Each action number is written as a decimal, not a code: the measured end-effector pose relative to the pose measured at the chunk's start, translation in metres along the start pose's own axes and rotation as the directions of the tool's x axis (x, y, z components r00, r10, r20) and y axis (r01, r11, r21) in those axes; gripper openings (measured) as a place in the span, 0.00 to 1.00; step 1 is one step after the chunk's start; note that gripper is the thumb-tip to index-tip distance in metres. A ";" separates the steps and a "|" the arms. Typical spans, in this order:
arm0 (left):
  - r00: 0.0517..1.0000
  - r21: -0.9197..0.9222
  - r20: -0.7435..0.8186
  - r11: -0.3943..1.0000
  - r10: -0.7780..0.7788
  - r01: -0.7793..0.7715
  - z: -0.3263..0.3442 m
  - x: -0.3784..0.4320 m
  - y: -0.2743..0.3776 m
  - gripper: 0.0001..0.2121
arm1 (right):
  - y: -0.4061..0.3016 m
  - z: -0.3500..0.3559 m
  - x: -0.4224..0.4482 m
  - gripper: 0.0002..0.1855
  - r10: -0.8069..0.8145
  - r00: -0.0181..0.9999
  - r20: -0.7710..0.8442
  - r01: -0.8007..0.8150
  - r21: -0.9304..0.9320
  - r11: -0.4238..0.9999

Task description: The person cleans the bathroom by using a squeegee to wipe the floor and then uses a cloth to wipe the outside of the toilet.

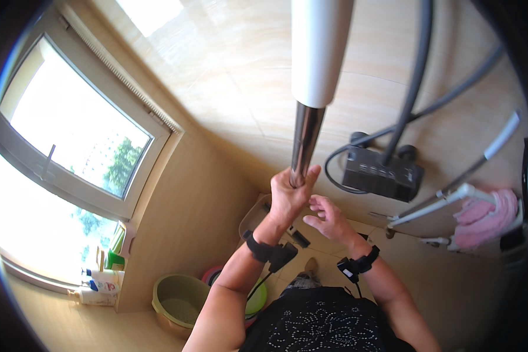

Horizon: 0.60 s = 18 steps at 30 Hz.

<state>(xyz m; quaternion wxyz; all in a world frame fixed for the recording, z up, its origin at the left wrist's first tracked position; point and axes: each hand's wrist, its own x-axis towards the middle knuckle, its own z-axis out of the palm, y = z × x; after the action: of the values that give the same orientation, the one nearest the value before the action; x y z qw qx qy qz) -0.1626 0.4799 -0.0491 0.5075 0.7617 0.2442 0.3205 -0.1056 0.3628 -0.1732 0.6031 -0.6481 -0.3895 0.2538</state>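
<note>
My left hand (289, 196) is closed around the bare metal part of a pole (307, 138). Above the grip, a thick white sleeve (321, 53) covers the pole up past the top of the picture. The lower end of the pole is hidden behind my hand and forearm. Just right of it, my right hand (332, 220) is empty, its fingers apart and slightly curled. It appears not to touch the pole. Below my left wrist, a small dark object with a light part (300, 237) shows near the floor; what it is, I cannot tell.
A black shower mixer (383, 171) with grey hoses projects from the tiled wall on the right. Beyond it are another pole (462, 176) and a pink cloth (488, 215). At left, bottles (97, 286) line the sill by the tilted window (83, 123). Basins (180, 281) stand below.
</note>
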 end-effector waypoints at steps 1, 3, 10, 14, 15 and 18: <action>0.995 -0.076 0.075 0.995 -0.062 0.067 0.017 -0.019 0.015 0.22 | -0.011 -0.009 -0.011 0.22 -0.084 0.996 -0.017 0.082 -0.093 0.992; 0.953 -0.059 0.245 0.978 -0.179 0.199 0.050 -0.052 0.043 0.20 | 0.016 -0.027 -0.034 0.18 -0.178 0.980 -0.088 0.154 -0.226 0.962; 0.824 -0.200 0.566 0.965 -0.026 0.168 0.206 -0.154 0.082 0.17 | 0.018 -0.143 -0.184 0.14 0.160 0.951 -0.265 -0.128 0.134 0.983; 0.675 -0.236 0.738 0.933 -0.011 0.273 0.307 -0.211 0.124 0.15 | 0.003 -0.238 -0.279 0.15 0.229 0.820 -0.525 -0.285 -0.028 0.958; 0.635 -0.242 0.769 0.953 0.073 0.184 0.331 -0.230 0.133 0.14 | -0.001 -0.259 -0.309 0.15 0.236 0.782 -0.578 -0.304 -0.023 0.952; 0.486 -0.257 0.851 0.965 0.198 0.057 0.392 -0.283 0.161 0.13 | -0.011 -0.307 -0.393 0.13 0.294 0.605 -0.740 -0.464 -0.028 0.885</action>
<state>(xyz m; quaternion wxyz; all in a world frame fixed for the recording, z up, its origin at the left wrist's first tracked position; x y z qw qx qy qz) -0.0578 -0.0180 -0.0766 0.6390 0.7575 -0.1201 -0.0594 -0.0855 -0.1359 -0.1737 0.5633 -0.8241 -0.0009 0.0591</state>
